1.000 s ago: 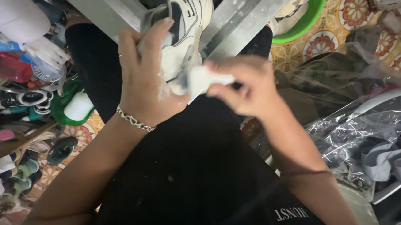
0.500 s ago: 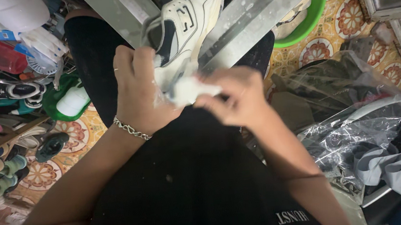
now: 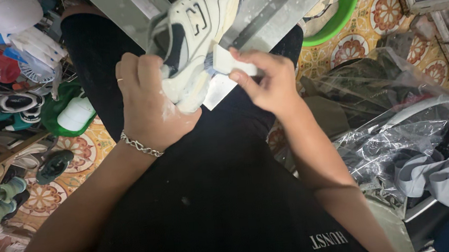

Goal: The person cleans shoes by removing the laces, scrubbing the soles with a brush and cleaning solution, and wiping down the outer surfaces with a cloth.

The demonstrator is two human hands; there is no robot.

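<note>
two hands are busy over the person's lap. the left hand is wrapped around the heel end of a shoe, with the fingers curled tight on it and the thumb side under the sole. the shoe is cream with dark parts and points up and away from the person, toe toward the top of the view. it sits above the black trousers and in front of a grey metal bar that runs slantwise behind it.

the right hand pinches a small white block between the thumb and the fingertips. the hand is closed on it, not open. the block sticks out to the left of the fingers and its end touches the side of the shoe near the sole, just beside the left hand's fingers. so the shoe lies between the two hands, held by one and touched by the block from the other.

a silver chain is on the left wrist. a green basin stands on the patterned floor at the top right. clear plastic bags lie to the right. more shoes are piled on the left.
</note>
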